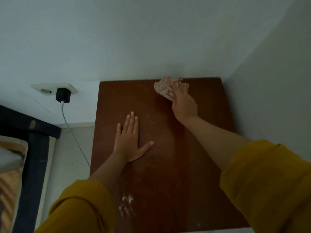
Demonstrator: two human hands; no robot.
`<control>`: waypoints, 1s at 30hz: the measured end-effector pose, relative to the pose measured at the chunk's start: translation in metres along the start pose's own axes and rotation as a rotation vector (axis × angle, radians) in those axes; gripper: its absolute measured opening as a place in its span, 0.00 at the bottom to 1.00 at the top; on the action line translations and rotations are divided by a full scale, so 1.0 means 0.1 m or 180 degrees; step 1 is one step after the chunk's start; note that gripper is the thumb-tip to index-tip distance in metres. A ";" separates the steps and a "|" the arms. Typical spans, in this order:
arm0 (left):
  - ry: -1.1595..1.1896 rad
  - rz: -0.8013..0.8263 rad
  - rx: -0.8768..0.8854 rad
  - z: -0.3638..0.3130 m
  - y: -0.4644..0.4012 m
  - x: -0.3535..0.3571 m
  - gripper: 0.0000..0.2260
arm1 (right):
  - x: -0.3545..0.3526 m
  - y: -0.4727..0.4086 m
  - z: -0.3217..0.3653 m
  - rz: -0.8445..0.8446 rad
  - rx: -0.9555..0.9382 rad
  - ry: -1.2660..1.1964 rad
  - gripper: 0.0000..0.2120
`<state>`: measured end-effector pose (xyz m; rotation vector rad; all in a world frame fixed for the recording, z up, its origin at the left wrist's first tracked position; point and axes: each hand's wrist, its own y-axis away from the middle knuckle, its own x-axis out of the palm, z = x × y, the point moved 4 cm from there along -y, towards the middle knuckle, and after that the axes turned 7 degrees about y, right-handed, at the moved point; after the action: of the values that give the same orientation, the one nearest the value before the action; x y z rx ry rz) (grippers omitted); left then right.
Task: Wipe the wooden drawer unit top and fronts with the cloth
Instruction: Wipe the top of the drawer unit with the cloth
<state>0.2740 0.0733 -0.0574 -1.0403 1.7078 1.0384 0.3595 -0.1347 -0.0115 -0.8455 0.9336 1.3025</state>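
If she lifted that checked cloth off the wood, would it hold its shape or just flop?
Probably flop: the cloth lies crumpled in folds under the right hand. It looks thin, so likely light. Pushed across the top, it would likely bunch rather than slide flat.

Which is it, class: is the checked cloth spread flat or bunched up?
Bunched up. The checked cloth sits crumpled under the right hand at the far edge of the wooden top, its folds sticking up unevenly.
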 end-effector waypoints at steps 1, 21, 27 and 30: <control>0.0032 -0.0043 -0.0015 0.02 -0.01 0.03 0.46 | 0.06 -0.11 0.02 -0.0008 -0.0056 -0.0005 0.20; -0.0016 -0.0116 -0.0050 0.03 -0.04 0.05 0.43 | 0.58 -0.21 -0.06 0.0663 0.0104 0.0748 0.25; -0.0528 -0.0064 -0.0193 -0.02 -0.03 0.05 0.43 | 0.55 0.54 -0.08 0.0635 0.0096 0.0697 0.25; -0.0394 -0.0100 -0.0341 -0.11 0.13 0.07 0.41 | 0.53 0.95 -0.10 0.0634 0.0130 0.0698 0.25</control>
<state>0.2569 0.0652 -0.0582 -1.0446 1.5461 1.1604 0.2662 -0.1140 -0.0639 -0.8933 1.2395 1.3737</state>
